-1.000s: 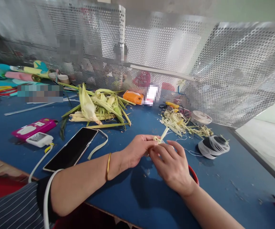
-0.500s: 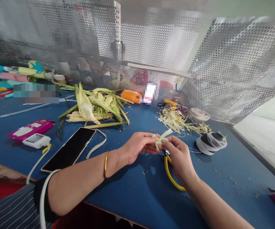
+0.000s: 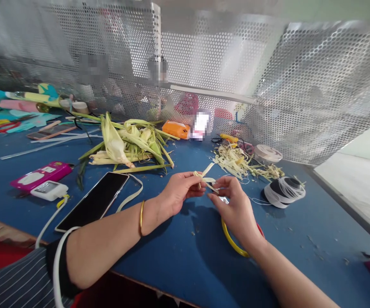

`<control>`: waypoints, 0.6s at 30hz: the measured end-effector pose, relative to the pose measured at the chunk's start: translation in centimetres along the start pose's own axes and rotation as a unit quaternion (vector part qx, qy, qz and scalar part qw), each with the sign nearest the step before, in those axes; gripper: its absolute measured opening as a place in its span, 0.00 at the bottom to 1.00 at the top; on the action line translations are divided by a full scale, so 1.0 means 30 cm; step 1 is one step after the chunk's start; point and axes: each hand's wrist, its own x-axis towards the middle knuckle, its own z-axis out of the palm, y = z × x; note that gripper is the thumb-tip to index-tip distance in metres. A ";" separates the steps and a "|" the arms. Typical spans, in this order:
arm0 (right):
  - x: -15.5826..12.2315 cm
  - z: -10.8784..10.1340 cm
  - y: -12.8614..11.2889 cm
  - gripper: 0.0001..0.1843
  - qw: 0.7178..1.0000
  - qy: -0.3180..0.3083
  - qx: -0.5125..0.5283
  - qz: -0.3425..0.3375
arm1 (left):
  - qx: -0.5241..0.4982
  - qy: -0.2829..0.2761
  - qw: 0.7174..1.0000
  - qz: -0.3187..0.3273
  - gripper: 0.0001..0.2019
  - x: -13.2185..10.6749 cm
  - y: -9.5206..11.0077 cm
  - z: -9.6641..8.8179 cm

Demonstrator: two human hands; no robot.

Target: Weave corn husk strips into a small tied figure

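Observation:
Between the thumb and fingers of my left hand (image 3: 180,192) is a small knotted corn husk strip (image 3: 208,171), pale yellow, its loose ends sticking out to the right. My right hand (image 3: 234,209) has its thumb and bent fingertips around one loose end of it; how firm that hold is does not show. Beneath my right hand lie scissors with yellow and red handles (image 3: 231,241), mostly covered by the palm and wrist. Both hands are just above the blue table, close together.
A heap of corn husks (image 3: 133,143) lies at the back left, with shredded husk scraps (image 3: 233,160) at the back right. A thread spool (image 3: 283,192) stands right. A black-screened phone (image 3: 93,201) and a magenta packet (image 3: 42,175) lie left. Perforated metal mesh (image 3: 217,55) walls the back.
My hands have moved apart a little, the left one shifting left with the husk strip. My right fingers have moved off the middle of the strip to its loose end, uncovering more of it.

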 end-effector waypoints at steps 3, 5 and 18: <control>-0.007 -0.013 0.007 0.06 0.967 0.002 -0.184 -0.178 | -0.005 0.001 1.000 -0.015 0.03 -0.002 0.004 0.002; -0.007 -0.023 0.006 0.11 0.930 0.000 -0.253 -0.265 | -0.001 0.005 1.000 -0.020 0.04 -0.005 0.004 0.003; 0.018 -0.048 0.005 0.03 0.959 0.060 -0.142 -0.240 | 0.190 -0.113 0.975 0.035 0.03 -0.012 -0.026 -0.002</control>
